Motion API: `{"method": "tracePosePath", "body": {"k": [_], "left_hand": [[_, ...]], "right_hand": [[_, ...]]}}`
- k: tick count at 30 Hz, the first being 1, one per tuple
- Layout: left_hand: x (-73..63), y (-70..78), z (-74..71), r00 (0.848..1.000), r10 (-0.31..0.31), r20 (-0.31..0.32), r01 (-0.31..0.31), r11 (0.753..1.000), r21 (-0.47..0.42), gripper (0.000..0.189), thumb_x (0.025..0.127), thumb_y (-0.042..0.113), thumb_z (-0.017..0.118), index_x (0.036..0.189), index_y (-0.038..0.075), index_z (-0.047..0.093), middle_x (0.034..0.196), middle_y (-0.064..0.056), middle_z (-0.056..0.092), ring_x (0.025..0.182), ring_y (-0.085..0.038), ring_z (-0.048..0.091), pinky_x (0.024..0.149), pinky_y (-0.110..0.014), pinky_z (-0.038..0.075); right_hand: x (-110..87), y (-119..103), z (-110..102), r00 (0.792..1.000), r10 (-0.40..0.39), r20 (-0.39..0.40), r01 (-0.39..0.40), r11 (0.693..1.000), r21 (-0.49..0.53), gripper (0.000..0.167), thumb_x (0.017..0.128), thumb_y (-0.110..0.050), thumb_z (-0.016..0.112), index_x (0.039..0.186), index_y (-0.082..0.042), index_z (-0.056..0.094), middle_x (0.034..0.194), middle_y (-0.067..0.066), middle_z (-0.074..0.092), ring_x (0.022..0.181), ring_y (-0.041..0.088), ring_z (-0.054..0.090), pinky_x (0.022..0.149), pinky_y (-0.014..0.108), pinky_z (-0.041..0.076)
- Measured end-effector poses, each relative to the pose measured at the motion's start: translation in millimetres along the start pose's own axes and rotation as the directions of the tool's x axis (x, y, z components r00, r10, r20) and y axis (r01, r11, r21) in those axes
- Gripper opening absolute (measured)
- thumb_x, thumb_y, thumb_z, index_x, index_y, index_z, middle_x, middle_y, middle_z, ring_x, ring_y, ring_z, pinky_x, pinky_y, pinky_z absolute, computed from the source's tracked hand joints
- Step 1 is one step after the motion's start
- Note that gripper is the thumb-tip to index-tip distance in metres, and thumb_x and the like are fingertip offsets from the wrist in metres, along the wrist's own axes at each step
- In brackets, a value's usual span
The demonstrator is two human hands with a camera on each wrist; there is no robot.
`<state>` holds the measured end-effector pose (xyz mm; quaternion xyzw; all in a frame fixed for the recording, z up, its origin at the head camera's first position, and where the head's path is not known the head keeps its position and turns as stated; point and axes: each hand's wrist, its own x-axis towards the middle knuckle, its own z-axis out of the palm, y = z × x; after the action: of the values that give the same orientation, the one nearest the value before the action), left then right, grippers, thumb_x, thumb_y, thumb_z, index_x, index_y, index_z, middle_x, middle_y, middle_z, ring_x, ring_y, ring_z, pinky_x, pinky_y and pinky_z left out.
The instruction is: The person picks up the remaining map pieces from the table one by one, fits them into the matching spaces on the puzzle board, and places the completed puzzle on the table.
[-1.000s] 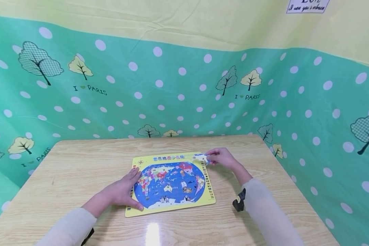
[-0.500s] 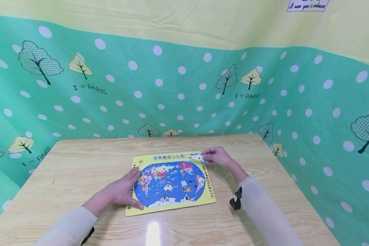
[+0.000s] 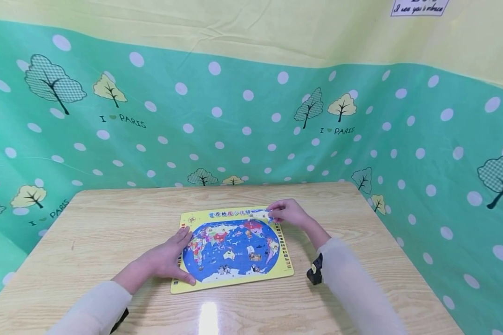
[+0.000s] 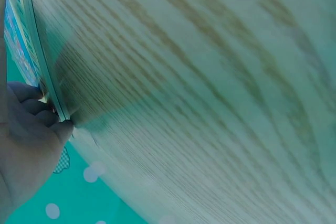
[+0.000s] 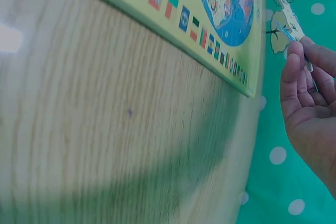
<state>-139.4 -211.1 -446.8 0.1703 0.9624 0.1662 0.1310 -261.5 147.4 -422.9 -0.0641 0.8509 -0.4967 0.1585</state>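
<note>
A yellow-bordered world map puzzle board (image 3: pixel 239 278) lies flat on the table, a little askew. My left hand (image 3: pixel 167 258) rests at its left edge, thumb and fingers spread; the left wrist view shows this hand (image 4: pixel 31 135) at the board's rim (image 4: pixel 44 72). Over the board's far right part, my right hand (image 3: pixel 291 213) pinches a thin white and blue puzzle piece (image 3: pixel 260 214) between thumb and fingers. In the right wrist view that piece (image 5: pixel 287 14) stands out from the fingertips, seen nearly edge-on and apart from the board.
The wooden table (image 3: pixel 109 223) extends around the board on all sides. Behind and to the right hangs a green dotted cloth (image 3: pixel 218 139) with printed trees. A light reflection lies on the table near its front.
My right hand has moved left with the puzzle piece, from the board's far right corner to further over its far edge. The left hand and the board stay where they were.
</note>
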Motion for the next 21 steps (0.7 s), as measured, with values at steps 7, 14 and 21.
{"method": "tracePosePath", "body": {"k": [7, 14, 21], "left_hand": [[-0.5, 0.2, -0.2, 1.0, 0.005, -0.001, -0.005, 1.0, -0.003, 0.138, 0.046, 0.078, 0.069, 0.147, -0.003, 0.021, 0.155, -0.023, 0.011, 0.143, -0.04, 0.012, 0.115, -0.052, 0.024], [-0.1, 0.0, 0.1, 1.0, 0.003, -0.003, -0.003, 1.0, -0.003, 0.138, 0.046, 0.078, 0.069, 0.147, -0.002, 0.022, 0.156, -0.022, 0.011, 0.144, -0.04, 0.011, 0.115, -0.052, 0.024], [-0.3, -1.7, 1.8, 1.0, 0.02, -0.013, -0.02, 1.0, 0.003, 0.138, 0.045, 0.079, 0.069, 0.146, -0.003, 0.023, 0.156, -0.021, 0.012, 0.144, -0.039, 0.012, 0.115, -0.052, 0.025]], "right_hand": [[2.9, -4.7, 10.2, 1.0, -0.021, 0.023, 0.021, 1.0, -0.001, 0.02, 0.086, -0.011, 0.066, 0.105, -0.004, 0.067, 0.086, 0.01, 0.067, 0.076, 0.023, 0.066, 0.075, 0.038, 0.058], [8.8, -6.5, 19.4, 0.998, -0.032, 0.062, 0.032, 0.999, 0.002, 0.019, 0.086, -0.012, 0.066, 0.104, -0.005, 0.068, 0.085, 0.009, 0.067, 0.072, 0.018, 0.065, 0.072, 0.034, 0.059], [12.3, -11.2, 30.0, 0.991, -0.082, 0.104, 0.084, 0.996, -0.017, 0.02, 0.086, -0.012, 0.065, 0.105, -0.006, 0.068, 0.082, 0.009, 0.067, 0.069, 0.018, 0.065, 0.069, 0.034, 0.059]]}}
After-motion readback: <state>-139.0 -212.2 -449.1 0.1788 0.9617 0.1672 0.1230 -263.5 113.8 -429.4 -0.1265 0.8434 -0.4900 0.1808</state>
